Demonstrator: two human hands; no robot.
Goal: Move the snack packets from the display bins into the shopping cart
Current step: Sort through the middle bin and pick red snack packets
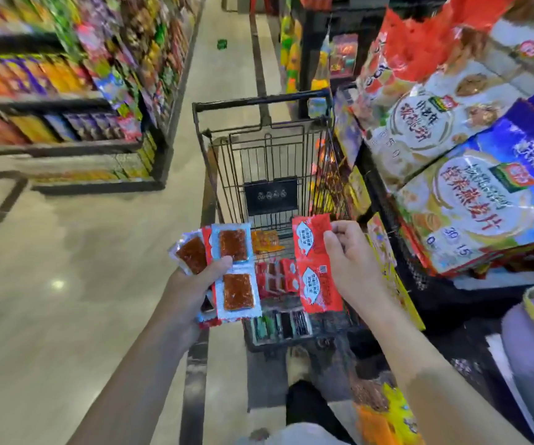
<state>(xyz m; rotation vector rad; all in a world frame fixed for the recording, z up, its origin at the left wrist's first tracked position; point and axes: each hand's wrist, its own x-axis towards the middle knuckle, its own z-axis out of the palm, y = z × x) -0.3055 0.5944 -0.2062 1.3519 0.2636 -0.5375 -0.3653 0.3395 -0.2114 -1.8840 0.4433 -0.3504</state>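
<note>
head view: down a shop aisle, shopping cart (259, 102) parked at 12 o'clock, both hands held over its near end
left hand (200, 279): at 9 o'clock of the basket, thumb clamped on a loose fan of window packets (236, 285), reddish slabs showing through the clear fronts, exact count hard to call
right hand (350, 252): at 3 o'clock of the basket, fingers pinching the top edge of a red strip (315, 274), looks like two joined packets, hanging down over the cart
in the cart so far: red packets (277, 277) and an orange packet (264, 240) on the basket floor, darker ones nearer 6 o'clock, too blurry to name
display bins (391, 274): off at 3 to 4 o'clock, just beside the cart, mostly blurred, a yellow edge about all that reads
other stuff: big cereal bags (471, 200) stacked at 2 o'clock, packed shelves (66, 91) at 10 o'clock
step in hand: looks like the drop-off, both loads hovering above the basket, nothing let go yet
how far along: some packets in, so probably mid-task, no telling what's left in the bins
next move calls for: lowering both hands inside the wire walls, then opening thumb and fingers; better to drop low than toss, since the left fan is loose
watch out: left hand sits about over the 9 o'clock rim, easy to spill a packet onto the floor
</note>
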